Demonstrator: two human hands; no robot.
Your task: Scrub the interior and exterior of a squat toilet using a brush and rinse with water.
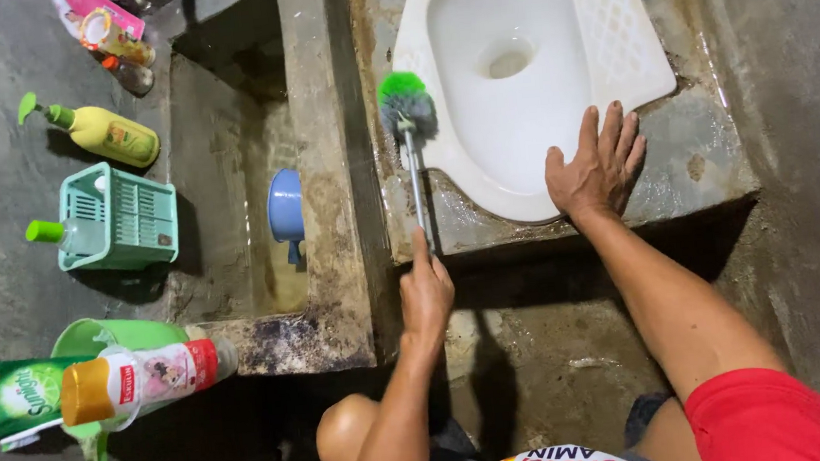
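My left hand [426, 295] grips the handle of a toilet brush [407, 114] with green and grey bristles. The bristle head rests on the left rim of a white squat toilet [610, 39] set in a wet concrete platform [707, 163]. My right hand [597, 164] lies flat, fingers spread, on the toilet's near right rim. Nothing is in that hand.
A concrete water trough [326, 218] left of the platform holds a blue dipper [285, 211]. Along the left wall sit a yellow pump bottle [110, 134], a teal basket [121, 219], a green pail [116, 335], a white bottle with an orange cap [139, 379] and a green pouch [16, 398].
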